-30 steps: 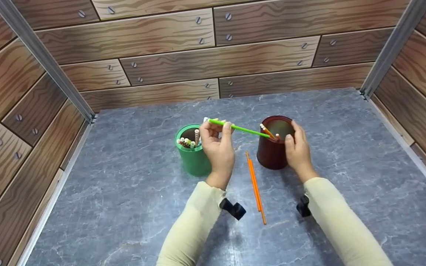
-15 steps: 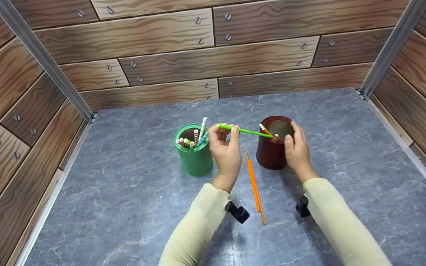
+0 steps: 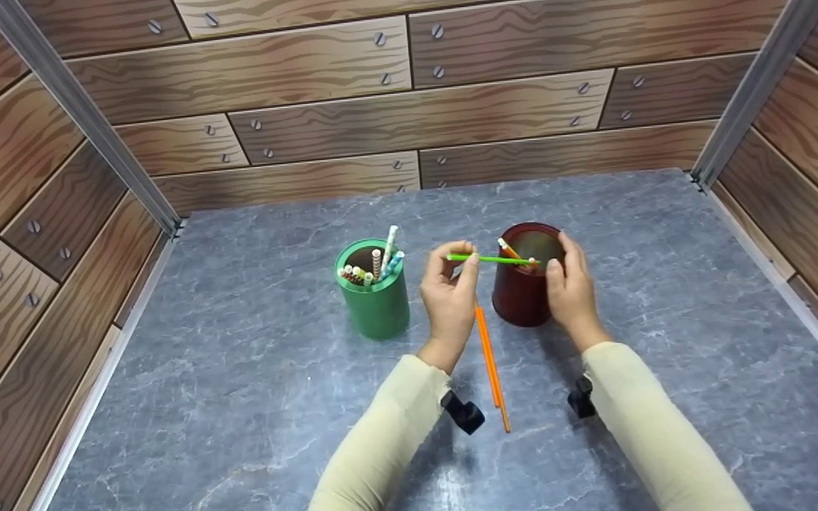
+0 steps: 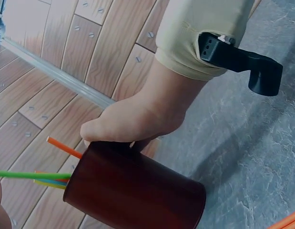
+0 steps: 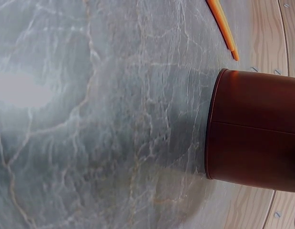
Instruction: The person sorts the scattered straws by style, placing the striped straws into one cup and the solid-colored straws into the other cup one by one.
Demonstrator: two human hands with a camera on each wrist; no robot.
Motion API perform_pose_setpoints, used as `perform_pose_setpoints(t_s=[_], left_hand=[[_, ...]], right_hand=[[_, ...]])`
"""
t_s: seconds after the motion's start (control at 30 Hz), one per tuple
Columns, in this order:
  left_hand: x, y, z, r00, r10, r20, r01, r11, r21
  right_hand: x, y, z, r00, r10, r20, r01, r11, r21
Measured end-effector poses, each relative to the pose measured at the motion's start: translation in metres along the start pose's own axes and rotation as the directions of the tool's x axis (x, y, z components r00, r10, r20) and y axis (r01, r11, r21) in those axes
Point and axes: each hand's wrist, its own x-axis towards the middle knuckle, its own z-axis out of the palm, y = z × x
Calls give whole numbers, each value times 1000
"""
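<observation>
Between thumb and fingers, my left hand [image 3: 449,304] pinches a bright green straw [image 3: 500,260], held nearly level. Its right end overlaps the mouth of a dark red cup [image 3: 517,301] in the head view; in the left wrist view the straw [image 4: 33,175] reaches the cup's rim. My right hand [image 3: 576,298] grips the cup's right side near the rim. A few thin straws lean inside the cup, among them an orange straw [image 4: 64,147] poking out. Upright on the table stands the cup, its base visible in the right wrist view.
A green cup [image 3: 375,312] with several patterned straws stands left of my left hand. Orange straws [image 3: 488,358] lie on the grey marbled table [image 3: 238,397] between my forearms. Wood-patterned walls [image 3: 324,64] enclose the back and sides.
My left hand has moved right, away from the green cup, carrying the green straw, whose left end has come down to near level. The right hand stays on the dark red cup.
</observation>
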Motion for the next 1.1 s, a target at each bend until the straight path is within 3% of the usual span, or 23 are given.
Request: perform_pose_setpoints(t_s=[0.37, 0.63, 0.83, 1.1], left_hand=[[-6, -4, -1, 999, -52, 3, 52, 997, 57], [-15, -17, -9, 992, -125, -17, 127, 982, 137], [-24, -30, -15, 976, -212, -57, 220, 947, 234], [-40, -47, -25, 956, -279, -90, 293, 888, 355]], right_hand=[[0, -3, 0, 1000, 21, 6, -21, 1000, 0], [0, -3, -1, 999, 34, 7, -34, 999, -12], [-1, -3, -2, 999, 35, 8, -35, 999, -21], [0, -3, -1, 999, 37, 16, -37, 999, -13]])
